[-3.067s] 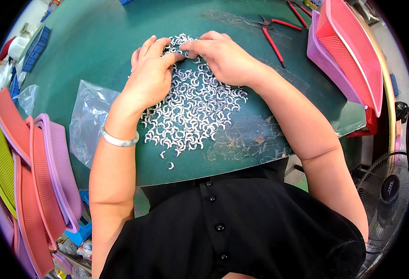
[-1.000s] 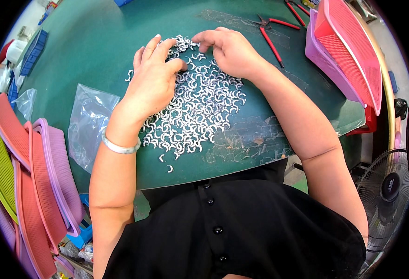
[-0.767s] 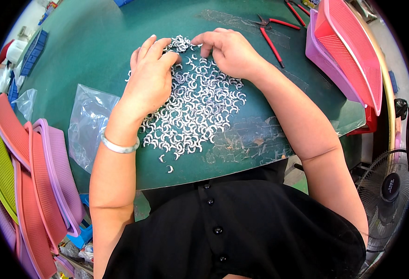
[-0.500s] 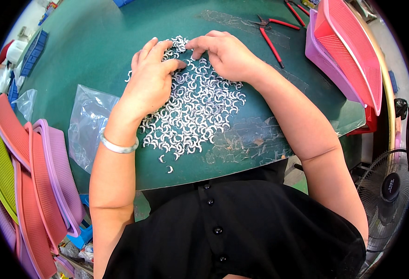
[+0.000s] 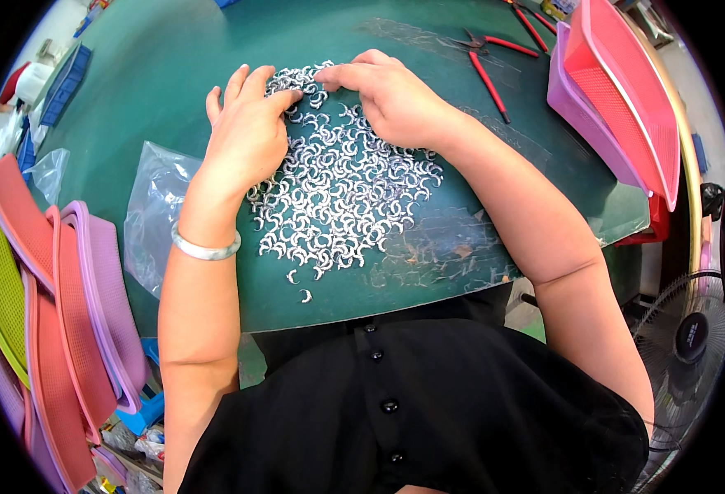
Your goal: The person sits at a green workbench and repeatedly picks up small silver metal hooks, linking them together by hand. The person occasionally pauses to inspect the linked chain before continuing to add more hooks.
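Many small silvery crescent-shaped pieces (image 5: 338,193) lie spread in a patch on the green table (image 5: 173,99). At the patch's far end some of them are bunched into a denser heap (image 5: 297,80). My left hand (image 5: 247,132) rests at the left side of this heap, fingers apart, thumb touching its near edge. A pale bangle (image 5: 206,247) circles my left wrist. My right hand (image 5: 391,95) reaches in from the right, its index finger stretched to the heap's right edge and its other fingers curled and partly hidden. I see nothing held in either hand.
A clear plastic bag (image 5: 152,214) lies left of my left forearm. Red-handled pliers (image 5: 490,78) lie at the far right, near pink and purple plastic baskets (image 5: 618,99). More coloured baskets (image 5: 74,313) are stacked at the left. A fan (image 5: 688,346) stands at the lower right.
My left hand has shifted left, and its fingers have spread. The right hand has moved slightly left. More crescent pieces show bunched between the hands at the far end.
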{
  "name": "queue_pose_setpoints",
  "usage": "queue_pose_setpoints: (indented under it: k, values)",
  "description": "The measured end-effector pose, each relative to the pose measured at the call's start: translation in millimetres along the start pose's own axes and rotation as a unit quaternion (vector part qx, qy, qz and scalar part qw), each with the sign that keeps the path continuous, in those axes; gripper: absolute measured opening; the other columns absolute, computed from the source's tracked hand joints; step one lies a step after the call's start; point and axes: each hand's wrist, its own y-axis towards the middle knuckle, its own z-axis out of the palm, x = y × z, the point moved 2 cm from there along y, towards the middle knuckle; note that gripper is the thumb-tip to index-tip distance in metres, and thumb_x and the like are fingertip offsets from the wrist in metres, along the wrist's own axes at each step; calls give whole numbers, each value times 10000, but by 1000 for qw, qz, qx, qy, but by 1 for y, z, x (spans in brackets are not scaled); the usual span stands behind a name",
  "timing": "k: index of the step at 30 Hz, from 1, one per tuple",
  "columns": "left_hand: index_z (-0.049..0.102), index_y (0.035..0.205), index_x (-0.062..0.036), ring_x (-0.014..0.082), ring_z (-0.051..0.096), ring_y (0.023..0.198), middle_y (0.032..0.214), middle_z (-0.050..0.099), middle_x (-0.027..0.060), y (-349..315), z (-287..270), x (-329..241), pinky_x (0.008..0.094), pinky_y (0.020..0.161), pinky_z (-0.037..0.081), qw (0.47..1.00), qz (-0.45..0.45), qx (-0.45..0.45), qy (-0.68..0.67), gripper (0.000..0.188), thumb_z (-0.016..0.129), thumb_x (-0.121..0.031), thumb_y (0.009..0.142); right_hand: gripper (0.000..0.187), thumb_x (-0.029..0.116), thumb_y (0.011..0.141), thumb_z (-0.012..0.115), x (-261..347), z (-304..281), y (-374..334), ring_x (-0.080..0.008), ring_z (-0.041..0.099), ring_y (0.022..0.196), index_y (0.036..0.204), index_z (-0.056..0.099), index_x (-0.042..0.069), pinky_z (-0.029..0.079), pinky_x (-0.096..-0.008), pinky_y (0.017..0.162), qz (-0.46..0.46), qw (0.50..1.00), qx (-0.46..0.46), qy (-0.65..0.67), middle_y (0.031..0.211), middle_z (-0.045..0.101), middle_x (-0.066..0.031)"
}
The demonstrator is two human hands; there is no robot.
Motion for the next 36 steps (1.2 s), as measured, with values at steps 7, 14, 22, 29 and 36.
queue_pose_setpoints:
  k: [7,14,22,29,36]
  values:
    - [683,1095,-140,372,330,1329,1350,463,175,1,4,1,511,1094,189,997,47,-26,-58,347,473,-18,847,541,-101,724,472,2,0,3,-301,529,1055,1213,588,100,423,-395,923,22,999,22,-41,1065,648,-98]
    - [701,1051,-135,370,347,1317,1329,484,173,3,6,4,516,1083,205,995,45,-25,-90,325,486,-17,838,572,-136,725,429,6,3,0,-310,524,1033,1222,578,105,428,-412,922,-12,999,-9,-49,1028,658,-81]
    - [681,1046,-117,354,354,1319,1330,491,141,3,1,3,462,1089,229,997,40,-26,-66,293,475,-22,861,540,-89,739,472,8,1,1,-286,512,1083,1221,590,124,390,-389,947,9,999,28,-32,1064,647,-68]
    - [685,998,-113,352,354,1321,1322,497,142,2,2,5,464,1087,236,996,46,-19,-77,269,486,-17,844,571,-117,746,443,9,4,1,-297,494,1094,1244,571,131,384,-415,968,-6,998,45,-45,1064,642,-89]
    - [665,973,-90,363,356,1319,1319,499,142,3,-4,12,467,1080,250,997,17,-26,-74,234,472,-19,860,568,-121,745,435,7,3,1,-295,495,1096,1240,571,122,375,-405,975,-1,999,19,-40,1057,647,-66]
